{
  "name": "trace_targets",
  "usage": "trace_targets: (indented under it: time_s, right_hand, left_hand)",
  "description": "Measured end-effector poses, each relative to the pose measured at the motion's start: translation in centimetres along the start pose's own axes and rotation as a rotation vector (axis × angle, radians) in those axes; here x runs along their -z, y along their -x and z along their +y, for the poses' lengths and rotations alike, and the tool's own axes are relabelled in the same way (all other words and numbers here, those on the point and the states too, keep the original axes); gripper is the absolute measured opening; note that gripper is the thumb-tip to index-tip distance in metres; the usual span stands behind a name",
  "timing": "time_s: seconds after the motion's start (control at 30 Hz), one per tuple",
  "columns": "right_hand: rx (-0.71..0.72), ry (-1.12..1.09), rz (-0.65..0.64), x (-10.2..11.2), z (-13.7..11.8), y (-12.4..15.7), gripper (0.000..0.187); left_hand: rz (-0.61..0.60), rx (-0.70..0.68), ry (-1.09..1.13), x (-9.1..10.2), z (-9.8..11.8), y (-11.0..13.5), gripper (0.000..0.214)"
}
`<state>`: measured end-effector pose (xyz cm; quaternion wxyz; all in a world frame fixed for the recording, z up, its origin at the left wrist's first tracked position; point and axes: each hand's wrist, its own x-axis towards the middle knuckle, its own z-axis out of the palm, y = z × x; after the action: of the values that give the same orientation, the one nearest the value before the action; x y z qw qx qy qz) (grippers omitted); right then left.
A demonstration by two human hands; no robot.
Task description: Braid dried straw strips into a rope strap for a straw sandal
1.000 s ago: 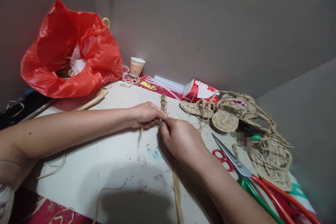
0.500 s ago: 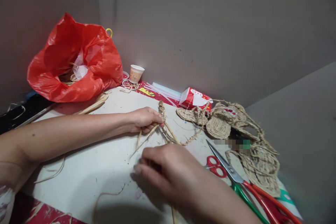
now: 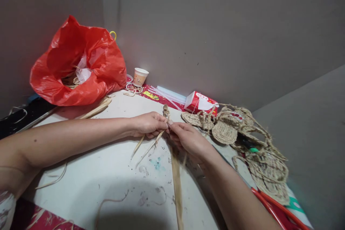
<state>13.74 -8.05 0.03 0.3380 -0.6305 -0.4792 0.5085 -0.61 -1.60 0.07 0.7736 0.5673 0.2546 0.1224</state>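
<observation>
My left hand [image 3: 153, 124] is closed in a pinch on dry straw strands, and loose strand ends [image 3: 151, 149] hang below its fingers. Thumb to thumb with it, my right hand [image 3: 185, 136] pinches the same strands. Just beyond the hands stands the tip of a braided straw piece [image 3: 166, 110], its lower part hidden behind the fingers. A long flat straw strip [image 3: 176, 187] runs down from the hands toward the near edge of the white table [image 3: 129, 190].
At the back left is a red plastic bag [image 3: 107, 68] with straw inside. A paper cup [image 3: 140, 76], straws [image 3: 169, 95] and a red tissue pack [image 3: 201, 102] line the wall. Woven straw sandals [image 3: 225, 133] and red-handled scissors [image 3: 277, 208] lie at right.
My right hand has moved up and away from me to meet my left hand, and its fingers have closed on the strands. The flat straw strip now shows in full below. My left hand stays nearly still.
</observation>
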Motion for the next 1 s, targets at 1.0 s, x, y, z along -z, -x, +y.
trace_targets:
  time_s: [1.0]
  right_hand:
    - [-0.099, -0.502, 0.062, -2.3, 0.4, 0.4, 0.038]
  left_hand:
    - [0.185, -0.336, -1.6, -3.1, -1.1, 2.4, 0.028]
